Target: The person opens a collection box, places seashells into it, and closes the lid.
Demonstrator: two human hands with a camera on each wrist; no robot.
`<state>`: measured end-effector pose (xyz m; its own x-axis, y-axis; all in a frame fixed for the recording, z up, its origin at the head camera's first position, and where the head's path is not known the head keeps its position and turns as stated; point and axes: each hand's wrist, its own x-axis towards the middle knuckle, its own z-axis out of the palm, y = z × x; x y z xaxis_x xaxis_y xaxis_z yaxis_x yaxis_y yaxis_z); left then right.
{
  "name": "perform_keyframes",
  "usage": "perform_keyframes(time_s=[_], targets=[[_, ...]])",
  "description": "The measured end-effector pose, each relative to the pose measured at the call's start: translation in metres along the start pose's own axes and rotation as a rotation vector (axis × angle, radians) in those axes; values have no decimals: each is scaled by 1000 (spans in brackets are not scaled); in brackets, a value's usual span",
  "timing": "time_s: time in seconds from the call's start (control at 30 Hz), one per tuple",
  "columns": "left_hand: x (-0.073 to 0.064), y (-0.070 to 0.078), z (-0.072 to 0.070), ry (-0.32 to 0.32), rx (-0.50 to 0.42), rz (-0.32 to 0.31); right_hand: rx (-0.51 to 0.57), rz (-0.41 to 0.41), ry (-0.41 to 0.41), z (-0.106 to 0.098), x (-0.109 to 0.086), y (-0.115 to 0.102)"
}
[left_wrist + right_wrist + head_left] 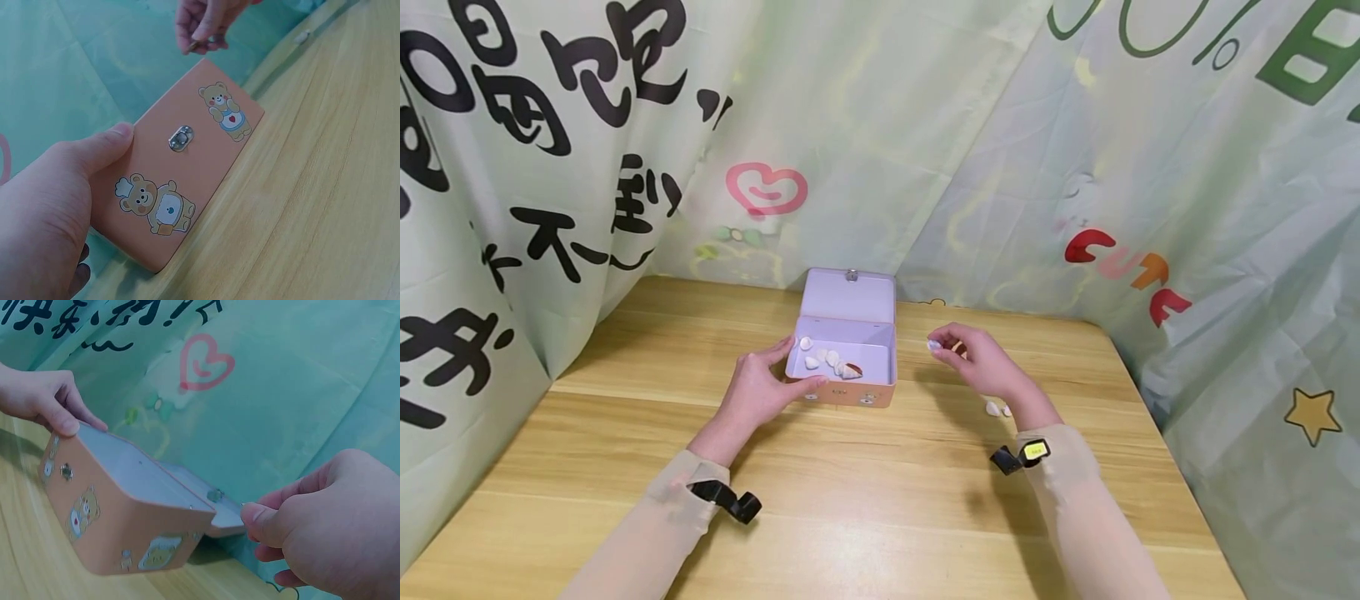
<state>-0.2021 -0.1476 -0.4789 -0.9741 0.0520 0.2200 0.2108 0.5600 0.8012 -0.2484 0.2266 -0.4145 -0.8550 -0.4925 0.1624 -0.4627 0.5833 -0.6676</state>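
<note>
A small tin box [880,393], orange outside with bear pictures and lavender inside, stands on the table with its hinged lid [848,298] raised. Several pale seashells [832,358] lie in it, one of them brown-marked [851,372]. My left hand [758,387] grips the box's left end, thumb over the front wall and fingers at the far side. To the right of the box, above the table, my right hand [981,358] pinches a small pale shell [934,344] between thumb and fingertips. In the right wrist view that shell is mostly hidden by the fingers.
Two white shells [992,408] lie on the wooden table [865,517] below the right wrist. A printed cloth curtain [865,125] hangs behind the table and down both sides. Each wrist wears a black camera strap.
</note>
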Motion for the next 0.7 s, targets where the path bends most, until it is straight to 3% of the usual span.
perform_keyframes(time_s=[0.7], targets=[[0, 2, -1, -9, -1, -25, 51, -34, -30, 22, 40, -29]])
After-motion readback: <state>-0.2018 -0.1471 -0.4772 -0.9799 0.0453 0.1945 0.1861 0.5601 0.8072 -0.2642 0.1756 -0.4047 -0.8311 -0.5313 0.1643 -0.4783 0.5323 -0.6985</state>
